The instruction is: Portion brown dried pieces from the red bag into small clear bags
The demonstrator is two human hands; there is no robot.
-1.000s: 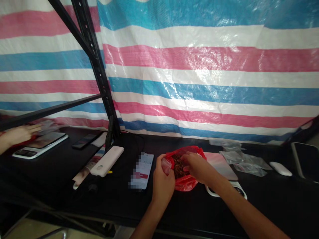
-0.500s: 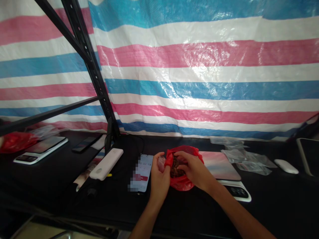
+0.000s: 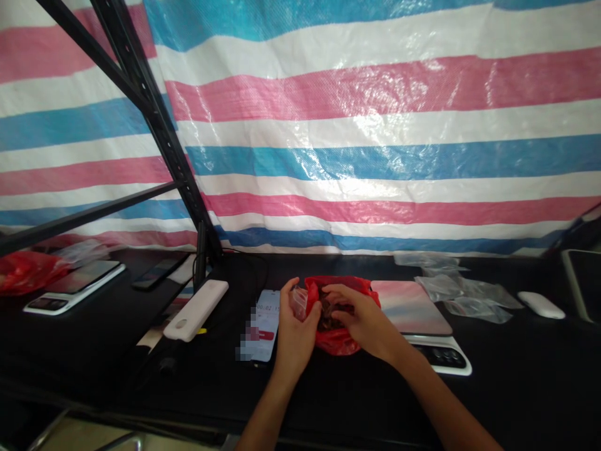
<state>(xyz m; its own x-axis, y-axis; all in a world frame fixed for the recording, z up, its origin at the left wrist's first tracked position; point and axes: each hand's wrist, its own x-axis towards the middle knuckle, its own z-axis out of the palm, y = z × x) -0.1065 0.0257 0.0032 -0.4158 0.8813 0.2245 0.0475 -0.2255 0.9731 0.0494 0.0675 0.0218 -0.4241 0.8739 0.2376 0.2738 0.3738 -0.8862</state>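
A red plastic bag (image 3: 340, 344) stands with its mouth open on the black table, holding small dark brown pieces (image 3: 328, 318) too fine to name. My left hand (image 3: 295, 332) is closed at the bag's left rim, its thumb against the red film. A small clear plastic bag (image 3: 299, 304) shows between that thumb and the fingers. Over the mouth of the red bag, my right hand (image 3: 364, 316) has its fingers curled down among the brown pieces. Its fingertips are partly hidden there.
Right of the red bag lies a white kitchen scale (image 3: 446, 356) with a pinkish plate. Behind it are several clear bags (image 3: 462, 291) and a white mouse-like object (image 3: 541, 305). A phone (image 3: 265, 329), a white power bank (image 3: 196, 310) and a black metal post (image 3: 164, 138) stand left.
The view has shifted slightly. My left hand has opened a little wider around the clear bag, which shows more. My right hand stays in the red bag, fingers slightly moved.
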